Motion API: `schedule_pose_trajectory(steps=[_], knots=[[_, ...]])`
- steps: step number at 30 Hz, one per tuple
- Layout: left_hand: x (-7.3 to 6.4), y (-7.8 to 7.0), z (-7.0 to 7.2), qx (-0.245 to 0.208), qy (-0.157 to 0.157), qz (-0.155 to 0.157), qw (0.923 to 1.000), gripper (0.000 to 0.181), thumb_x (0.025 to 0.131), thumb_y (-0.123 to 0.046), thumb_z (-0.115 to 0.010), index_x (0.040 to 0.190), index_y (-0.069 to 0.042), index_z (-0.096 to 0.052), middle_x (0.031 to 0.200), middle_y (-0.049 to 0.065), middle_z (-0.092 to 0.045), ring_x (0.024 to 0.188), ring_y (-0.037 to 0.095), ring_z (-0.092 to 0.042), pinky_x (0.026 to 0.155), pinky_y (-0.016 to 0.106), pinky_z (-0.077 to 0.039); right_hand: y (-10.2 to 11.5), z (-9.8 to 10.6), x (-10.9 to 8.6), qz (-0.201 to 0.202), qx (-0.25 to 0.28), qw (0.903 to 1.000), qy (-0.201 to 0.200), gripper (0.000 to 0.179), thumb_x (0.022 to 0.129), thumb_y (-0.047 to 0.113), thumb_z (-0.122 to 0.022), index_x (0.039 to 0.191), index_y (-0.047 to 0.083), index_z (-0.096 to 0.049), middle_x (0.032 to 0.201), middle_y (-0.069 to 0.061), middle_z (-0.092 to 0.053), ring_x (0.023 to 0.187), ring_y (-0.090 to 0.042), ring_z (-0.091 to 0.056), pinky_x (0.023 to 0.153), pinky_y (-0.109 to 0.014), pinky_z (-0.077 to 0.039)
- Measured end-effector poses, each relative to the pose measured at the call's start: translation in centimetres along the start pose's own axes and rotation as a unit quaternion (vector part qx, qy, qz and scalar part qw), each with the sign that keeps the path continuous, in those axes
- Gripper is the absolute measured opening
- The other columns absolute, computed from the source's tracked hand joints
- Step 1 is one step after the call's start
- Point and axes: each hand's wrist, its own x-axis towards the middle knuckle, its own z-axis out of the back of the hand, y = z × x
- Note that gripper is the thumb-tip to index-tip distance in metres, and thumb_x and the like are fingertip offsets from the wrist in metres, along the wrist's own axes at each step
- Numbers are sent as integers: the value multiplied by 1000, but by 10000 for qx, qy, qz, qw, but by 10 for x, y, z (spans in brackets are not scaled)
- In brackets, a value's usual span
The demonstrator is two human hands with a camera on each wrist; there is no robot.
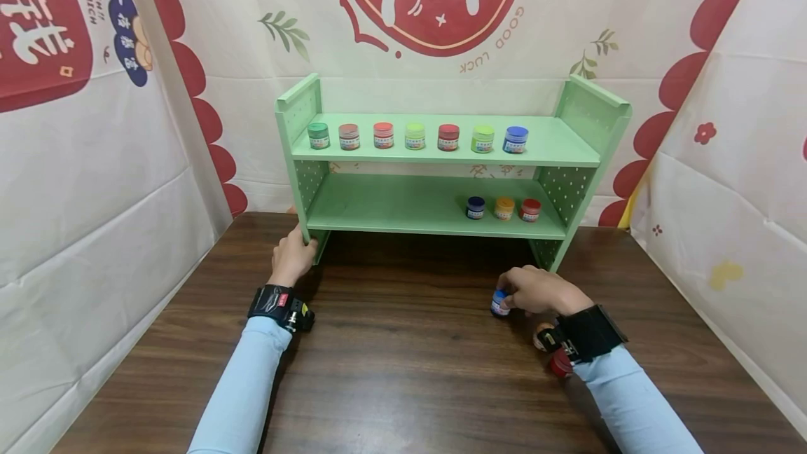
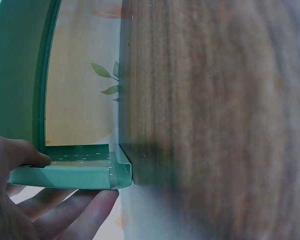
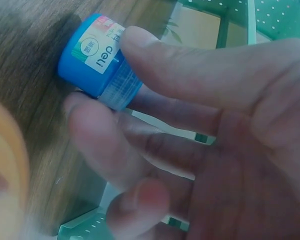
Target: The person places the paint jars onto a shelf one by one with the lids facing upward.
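Head view leaves an orange jar [image 1: 539,336] and a red jar [image 1: 560,364] half covered by the black strap [image 1: 591,333] and blue sleeve [image 1: 637,398] of the right arm, in front of the right end of the green shelf [image 1: 441,159]; in the right wrist view a round orange shape [image 3: 5,175] is cut off at the edge and blurred, probably that same orange jar. The left hand [image 1: 293,256], its fingers partly lost behind the shelf in the head view, clasps the shelf's left side panel [image 2: 65,177] low down, thumb on one face and fingers on the other. That panel is thin, smooth and dotted with small holes, while the table [image 1: 378,356] under the shelf has streaked brown wood grain. On the shelf's upper board [image 1: 561,149] stands a row of seven lidded jars [image 1: 415,136], and at the right of its lower board [image 1: 391,202] three more jars [image 1: 504,209]. In front of the shelf, near its right leg [image 1: 547,254], the right hand [image 1: 542,289] pinches a blue jar [image 1: 500,304] between thumb and fingers; it is a short bright cylinder with a ridged translucent band and a pale label [image 3: 99,46] reading "deli"
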Motion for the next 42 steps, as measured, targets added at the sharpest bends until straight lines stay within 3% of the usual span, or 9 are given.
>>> schedule_pose_trajectory(steps=[11, 17, 21, 24, 29, 35, 42], knots=[[-1, -1, 0, -20, 20, 6, 10000, 13, 100, -25, -54, 107, -14, -52, 81, 11, -51, 82, 35, -56, 66, 47, -43, 1, 0, 2, 303, 362, 9988, -122, 32, 99, 14, -67, 127, -1, -65, 106, -9, -68, 68, -15, -64, 61, -29, -54], [0, -2, 0, 91, 54, -24, 9999, 15, 100, -25, -53, 110, -14, -53, 85, 14, -56, 85, 38, -59, 68, 49, -46, 13, 8, 0, 573, 205, 9975, -360, 27, 100, 17, -67, 124, 6, -67, 98, -3, -68, 71, -13, -61, 66, -29, -52], [2, -3, -1, 83, 69, -56, 9999, 14, 100, -24, -53, 109, -14, -52, 82, 13, -53, 84, 37, -58, 67, 48, -45, 24, 21, 1, 908, -2, 9940, -609, 25, 100, 18, -66, 123, 8, -68, 95, 0, -68, 74, -13, -61, 68, -29, -50], [2, -2, 0, 87, 34, -23, 10000, 13, 100, -24, -54, 108, -14, -52, 82, 12, -52, 83, 37, -58, 66, 48, -44, 35, 37, 9, 1216, -33, 9898, -738, 28, 100, 17, -66, 125, 5, -67, 94, -3, -69, 68, -14, -62, 64, -28, -50], [2, 0, 3, 63, -59, -7, 10000, 13, 99, -24, -54, 107, -14, -52, 82, 13, -53, 82, 37, -58, 66, 49, -45, 53, 61, 33, 1549, -437, 9761, -1456, 34, 99, 19, -70, 129, 4, -67, 103, -10, -74, 66, -12, -64, 64, -31, -52], [1, 1, 3, 75, -52, -11, 10000, 16, 100, -25, -55, 112, -15, -52, 76, 8, -46, 81, 35, -56, 65, 46, -43, 69, 78, 54, 1520, -980, 9622, -2036, 34, 99, 25, -71, 126, 6, -69, 107, -8, -75, 92, -21, -68, 81, -44, -54], [2, -1, 2, -10, -6, 28, 10000, 15, 101, -24, -54, 113, -16, -52, 74, 4, -39, 78, 34, -55, 63, 42, -40, 80, 85, 74, 991, -1166, 9653, -2116, 35, 98, 24, -71, 128, 6, -70, 111, -11, -75, 97, -27, -70, 79, -47, -56]])
